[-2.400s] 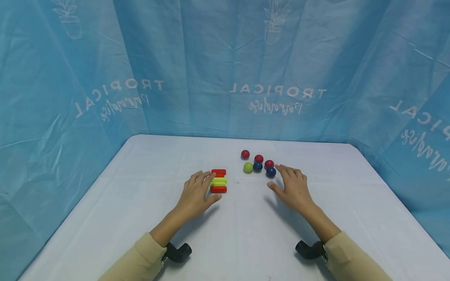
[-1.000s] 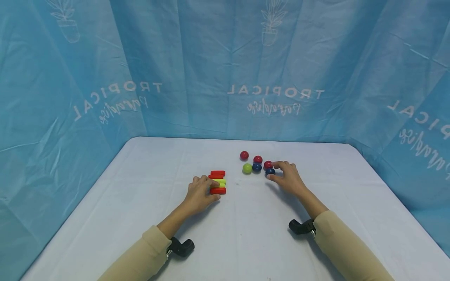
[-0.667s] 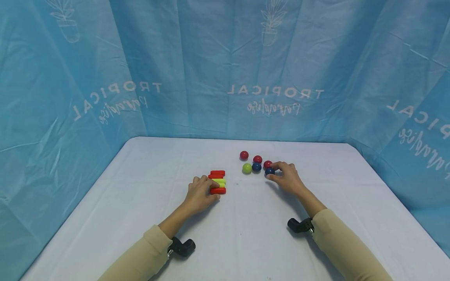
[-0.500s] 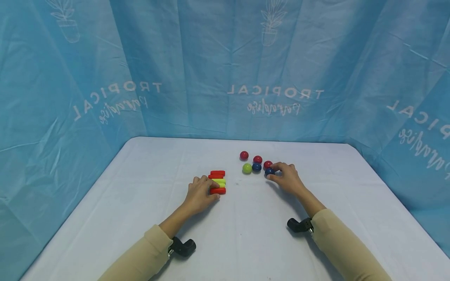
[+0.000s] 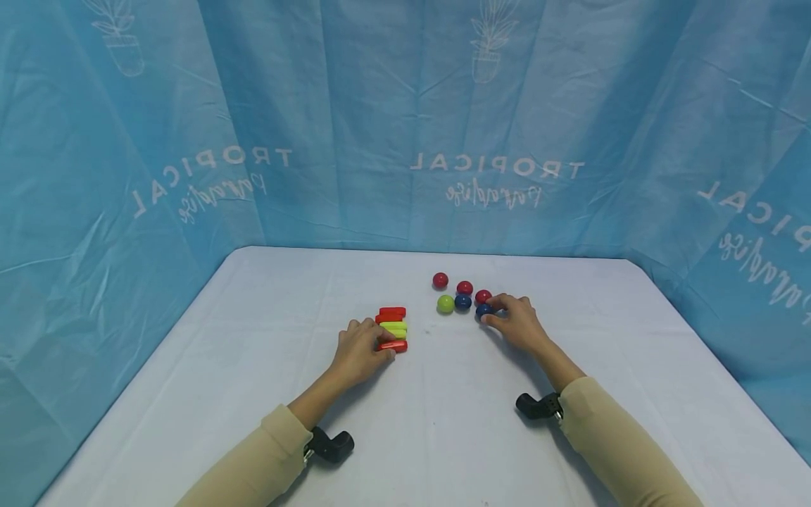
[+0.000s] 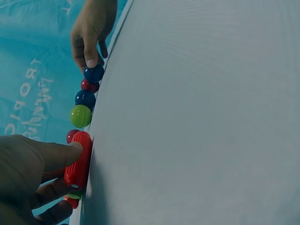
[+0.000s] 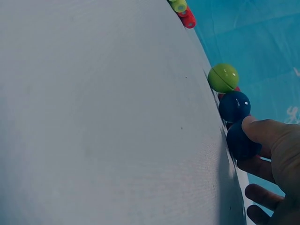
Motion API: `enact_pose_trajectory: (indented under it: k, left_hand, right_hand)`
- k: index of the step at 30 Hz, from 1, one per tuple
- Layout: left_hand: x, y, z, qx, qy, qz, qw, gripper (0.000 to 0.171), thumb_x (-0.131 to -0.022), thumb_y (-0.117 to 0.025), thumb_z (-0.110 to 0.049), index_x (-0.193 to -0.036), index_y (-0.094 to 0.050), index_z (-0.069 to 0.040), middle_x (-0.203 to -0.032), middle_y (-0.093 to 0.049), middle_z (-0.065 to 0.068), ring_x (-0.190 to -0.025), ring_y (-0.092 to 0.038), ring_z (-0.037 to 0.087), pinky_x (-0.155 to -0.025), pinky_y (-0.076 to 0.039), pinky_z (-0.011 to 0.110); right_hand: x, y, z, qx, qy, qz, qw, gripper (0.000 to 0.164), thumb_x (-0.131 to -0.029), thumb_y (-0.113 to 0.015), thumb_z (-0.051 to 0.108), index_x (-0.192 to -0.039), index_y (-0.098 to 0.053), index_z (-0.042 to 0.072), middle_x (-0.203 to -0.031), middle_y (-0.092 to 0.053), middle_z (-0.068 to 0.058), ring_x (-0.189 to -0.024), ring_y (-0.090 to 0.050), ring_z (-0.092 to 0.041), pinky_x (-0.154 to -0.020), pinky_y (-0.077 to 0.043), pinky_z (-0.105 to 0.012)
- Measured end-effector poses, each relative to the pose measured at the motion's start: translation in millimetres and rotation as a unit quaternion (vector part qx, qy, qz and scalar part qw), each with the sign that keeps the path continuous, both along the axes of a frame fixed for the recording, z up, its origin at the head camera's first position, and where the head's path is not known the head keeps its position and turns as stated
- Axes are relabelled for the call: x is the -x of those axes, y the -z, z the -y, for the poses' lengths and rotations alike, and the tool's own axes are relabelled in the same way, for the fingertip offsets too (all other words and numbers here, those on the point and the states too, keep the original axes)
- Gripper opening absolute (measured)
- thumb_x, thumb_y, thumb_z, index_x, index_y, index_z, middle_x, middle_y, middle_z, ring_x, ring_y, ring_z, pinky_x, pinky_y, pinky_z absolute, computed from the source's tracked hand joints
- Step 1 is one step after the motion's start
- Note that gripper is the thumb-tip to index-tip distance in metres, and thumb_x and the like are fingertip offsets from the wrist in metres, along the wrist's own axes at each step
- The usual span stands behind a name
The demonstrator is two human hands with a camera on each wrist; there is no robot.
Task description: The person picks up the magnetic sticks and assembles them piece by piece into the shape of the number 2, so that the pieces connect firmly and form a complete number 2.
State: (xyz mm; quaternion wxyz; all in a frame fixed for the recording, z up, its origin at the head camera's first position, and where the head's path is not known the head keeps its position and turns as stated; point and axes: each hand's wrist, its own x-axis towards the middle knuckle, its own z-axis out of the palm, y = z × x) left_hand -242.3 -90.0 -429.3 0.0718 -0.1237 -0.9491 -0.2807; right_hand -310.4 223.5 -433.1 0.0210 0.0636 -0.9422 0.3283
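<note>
My left hand point(image 5: 360, 352) pinches the nearest red bar point(image 5: 398, 346) of a short row, thumb on its near side. In the left wrist view this red bar point(image 6: 79, 161) is short, round-ended and ridged. Just behind it lie two yellow-green bars point(image 5: 399, 326), partly hidden by my fingers, then two more red bars point(image 5: 393, 311). On the right, my right hand point(image 5: 519, 325) holds a dark blue ball point(image 5: 483, 310) between thumb and fingers. The right wrist view shows the thumb over that blue ball point(image 7: 241, 143), close beside a second blue ball point(image 7: 234, 106).
A green ball point(image 5: 445, 303) sits left of the second blue ball. Three red balls, one of them this red ball point(image 5: 440, 280), lie behind them. Everything stands on a white-covered table point(image 5: 437, 422), with a blue printed curtain point(image 5: 380, 105) around its far sides.
Both hands came in and curled their fingers onto the nearest red bar and the right-hand blue ball. Lately the red bar tipped and shifted slightly toward me; the blue ball moved slightly left.
</note>
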Motion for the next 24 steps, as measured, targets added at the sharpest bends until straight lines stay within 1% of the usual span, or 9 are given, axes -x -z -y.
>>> enact_pose_trajectory:
  k: [4, 14, 18, 24]
  left_hand:
    - [-0.6, 0.8, 0.9, 0.004, 0.0, -0.002, 1.0, 0.024, -0.076, -0.076, -0.018, -0.099, -0.073, -0.013, -0.092, -0.059, 0.001, -0.089, -0.045, 0.017, -0.074, -0.03, 0.034]
    - [-1.9, 0.8, 2.2, 0.02, -0.004, -0.009, 0.9998, 0.025, -0.076, -0.076, -0.02, -0.1, -0.073, -0.013, -0.097, -0.063, 0.003, -0.09, -0.048, 0.018, -0.075, -0.031, 0.035]
    - [-2.0, 0.6, 1.9, 0.02, -0.007, -0.003, 0.9998, 0.024, -0.077, -0.076, -0.02, -0.099, -0.073, -0.012, -0.097, -0.064, 0.004, -0.09, -0.047, 0.018, -0.074, -0.03, 0.035]
    - [-2.2, -0.1, 1.8, 0.018, -0.014, 0.008, 0.9997, 0.022, -0.077, -0.075, -0.019, -0.098, -0.073, -0.014, -0.091, -0.062, 0.002, -0.089, -0.047, 0.017, -0.074, -0.03, 0.033]
  right_hand:
    - [0.4, 0.6, -1.2, 0.001, 0.001, 0.002, 1.0, 0.045, -0.085, -0.068, 0.03, -0.123, -0.059, 0.008, -0.121, -0.06, -0.014, -0.112, -0.043, -0.03, -0.091, -0.04, -0.047]
    - [1.6, 2.1, -1.8, -0.004, 0.006, 0.016, 1.0, 0.047, -0.085, -0.068, 0.032, -0.125, -0.057, 0.01, -0.119, -0.059, -0.014, -0.112, -0.044, -0.029, -0.09, -0.042, -0.046]
    - [1.0, 2.5, -2.3, -0.006, 0.006, 0.013, 1.0, 0.047, -0.085, -0.068, 0.032, -0.125, -0.057, 0.01, -0.118, -0.059, -0.014, -0.111, -0.044, -0.029, -0.09, -0.042, -0.046]
    - [-2.5, 4.9, -5.6, -0.013, -0.002, 0.005, 1.0, 0.047, -0.085, -0.068, 0.032, -0.124, -0.058, 0.009, -0.117, -0.061, -0.013, -0.11, -0.046, -0.03, -0.089, -0.041, -0.046]
